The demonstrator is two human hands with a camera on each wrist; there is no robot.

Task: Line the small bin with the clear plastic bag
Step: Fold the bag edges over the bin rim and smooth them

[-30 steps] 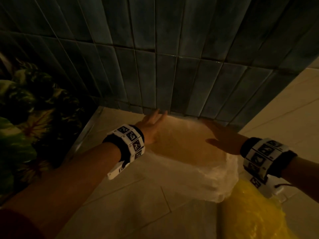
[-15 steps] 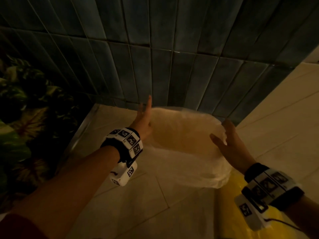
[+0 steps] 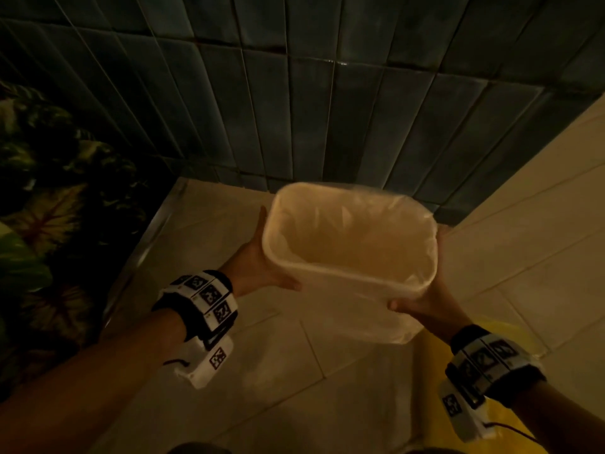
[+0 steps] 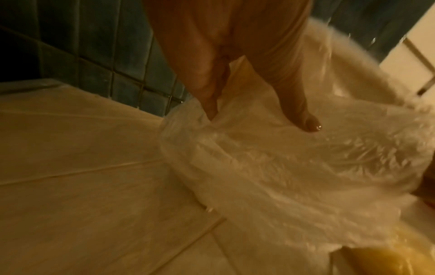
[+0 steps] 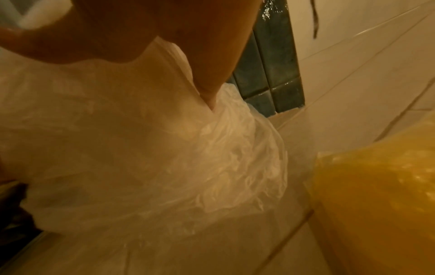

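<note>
At the centre of the head view, the small pale rectangular plastic bin [image 3: 353, 290], lined with the crinkled clear plastic bag [image 3: 350, 237], is clasped between the left hand [image 3: 258, 260] and right hand [image 3: 425, 299], thumbs and fingers wrapped round its bag-covered sides above the beige tiled floor [image 3: 268, 371].
</note>
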